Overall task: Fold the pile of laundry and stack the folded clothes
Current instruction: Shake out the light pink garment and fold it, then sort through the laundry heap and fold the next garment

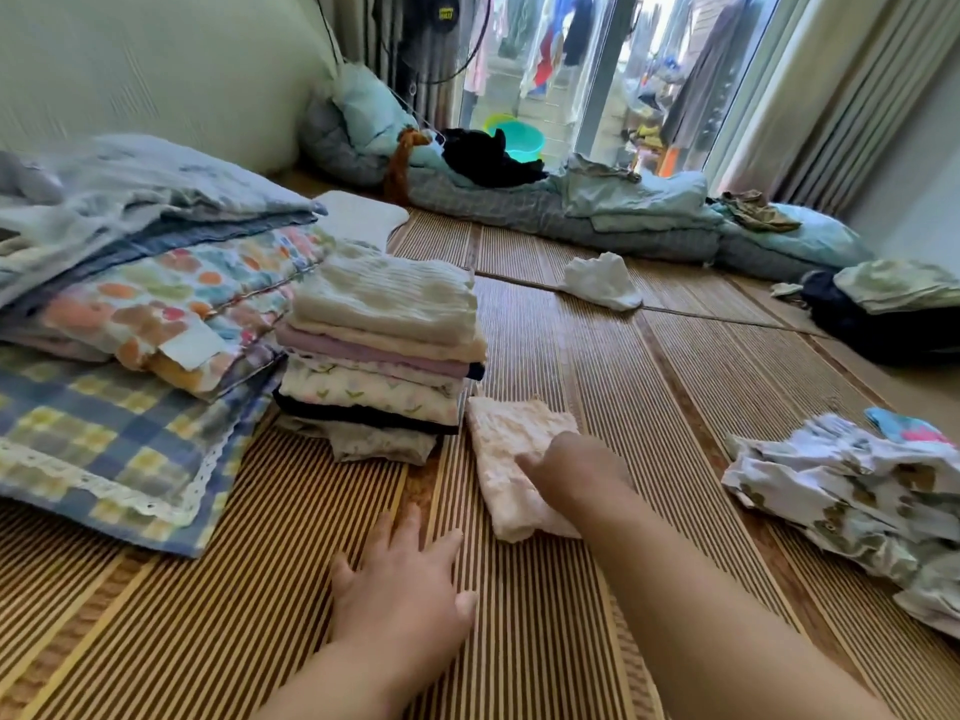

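Right of the stack of folded clothes (382, 350), the right hand (574, 472) covers a corner of the cream cloth (511, 449), and there's no telling how its fingers lie. Farther right of the stack, the printed garment (841, 491) runs off the edge. Left of the stack, the bedding pile (130, 304) gets cut too. Far behind the stack, the hanging clothes (545, 59) beyond the glass are just a blur.

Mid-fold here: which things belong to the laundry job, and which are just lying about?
Job: pale peach folded cloth under the right hand; tall stack of folded clothes; crumpled white printed garments.
Lying about: round green plastic basin; brown plush toy; blue-and-yellow checked quilt.
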The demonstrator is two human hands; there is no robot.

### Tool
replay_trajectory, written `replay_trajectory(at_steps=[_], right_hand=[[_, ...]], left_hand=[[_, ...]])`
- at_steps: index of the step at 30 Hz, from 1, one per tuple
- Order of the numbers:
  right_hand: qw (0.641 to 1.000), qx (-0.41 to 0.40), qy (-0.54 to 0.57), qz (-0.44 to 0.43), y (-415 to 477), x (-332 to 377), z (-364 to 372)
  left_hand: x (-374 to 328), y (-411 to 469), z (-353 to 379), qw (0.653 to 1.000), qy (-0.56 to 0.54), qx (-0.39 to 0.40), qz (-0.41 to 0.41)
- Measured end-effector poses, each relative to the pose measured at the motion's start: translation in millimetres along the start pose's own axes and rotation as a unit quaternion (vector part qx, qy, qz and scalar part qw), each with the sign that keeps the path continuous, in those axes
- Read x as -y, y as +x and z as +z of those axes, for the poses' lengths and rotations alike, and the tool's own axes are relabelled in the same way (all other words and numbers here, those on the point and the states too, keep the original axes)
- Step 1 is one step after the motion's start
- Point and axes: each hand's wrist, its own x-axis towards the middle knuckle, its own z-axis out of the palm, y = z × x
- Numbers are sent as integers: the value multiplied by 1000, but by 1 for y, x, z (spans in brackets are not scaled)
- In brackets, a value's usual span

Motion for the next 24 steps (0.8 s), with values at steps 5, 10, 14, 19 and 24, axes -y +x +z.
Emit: replay_trajectory(at_steps=[5, 10, 14, 19, 24], right_hand=[[973, 24, -19, -228, 10, -17, 26], [981, 56, 17, -183, 47, -2, 49], [987, 53, 43, -146, 84, 18, 50], [982, 61, 75, -165, 108, 19, 39], [976, -2, 154, -151, 79, -11, 22]], left_hand=[[10, 21, -3, 1000, -9, 8, -26], [11, 29, -2, 999, -2, 11, -31], [7, 33, -5, 998, 16, 48, -34], [5, 37, -11, 996, 29, 75, -35], [4, 34, -10, 996, 27, 86, 0]])
